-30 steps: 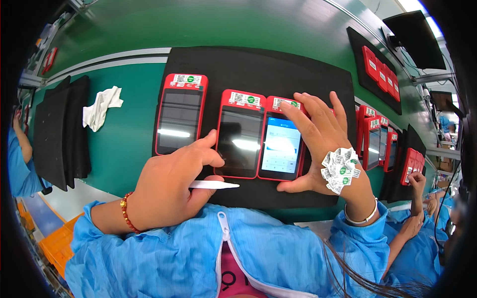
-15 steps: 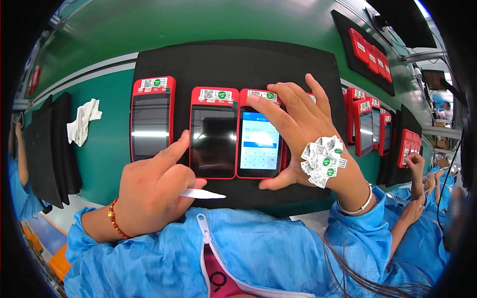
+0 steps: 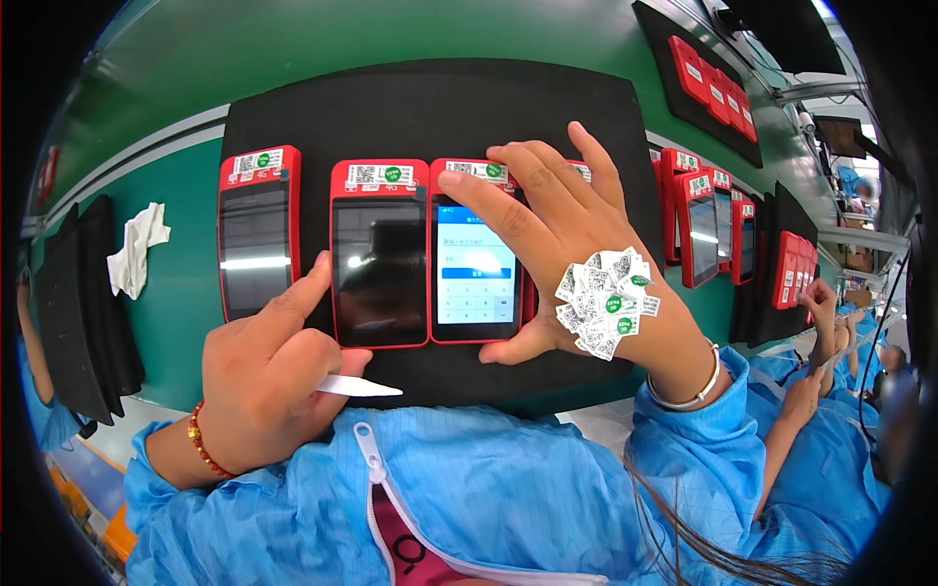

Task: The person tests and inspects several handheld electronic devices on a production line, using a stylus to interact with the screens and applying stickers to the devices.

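Handset (image 3: 476, 273), glassy, red-rimmed: right hand (image 3: 567, 230) spans it, perhaps gripping; left hand (image 3: 266, 376) clasps tapered white stick (image 3: 358, 387).

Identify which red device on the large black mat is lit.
The device spanned by the right hand, glowing blue and white; the two devices to its left are dark.

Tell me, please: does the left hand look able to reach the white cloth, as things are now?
Probably yes. Green tabletop lies between the left hand and the white cloth, and nothing covers the cloth. The white pointed tool in that hand might make grasping the cloth clumsier.
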{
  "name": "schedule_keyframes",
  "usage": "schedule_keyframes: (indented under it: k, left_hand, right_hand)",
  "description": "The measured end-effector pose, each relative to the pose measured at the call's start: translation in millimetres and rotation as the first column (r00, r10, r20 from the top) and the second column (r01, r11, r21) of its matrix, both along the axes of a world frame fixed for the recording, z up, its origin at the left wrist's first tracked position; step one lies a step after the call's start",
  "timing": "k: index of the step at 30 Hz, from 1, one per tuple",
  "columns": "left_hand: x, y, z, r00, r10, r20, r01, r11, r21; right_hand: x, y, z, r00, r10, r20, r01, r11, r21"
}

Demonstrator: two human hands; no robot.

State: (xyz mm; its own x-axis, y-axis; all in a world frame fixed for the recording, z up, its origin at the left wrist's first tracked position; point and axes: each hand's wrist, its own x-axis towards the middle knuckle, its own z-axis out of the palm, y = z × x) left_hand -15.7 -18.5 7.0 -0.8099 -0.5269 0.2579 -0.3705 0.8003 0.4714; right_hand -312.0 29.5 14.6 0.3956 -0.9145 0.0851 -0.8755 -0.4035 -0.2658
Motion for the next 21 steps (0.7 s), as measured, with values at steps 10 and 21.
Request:
schedule_keyframes:
  k: [10,21]
  left_hand:
    - [-1.7,0.2,1.6,1.000,0.014,0.023,-0.014,1.000,0.003]
    - [-2.5,0.2,-3.0,0.999,0.009,-0.035,-0.010,1.000,-0.029]
  right_hand:
    - [-0.1,1.1,0.3,0.999,-0.011,0.036,0.011,1.000,0.007]
    - [-0.4,2.0,-1.6,0.997,-0.007,0.078,0.004,0.999,0.036]
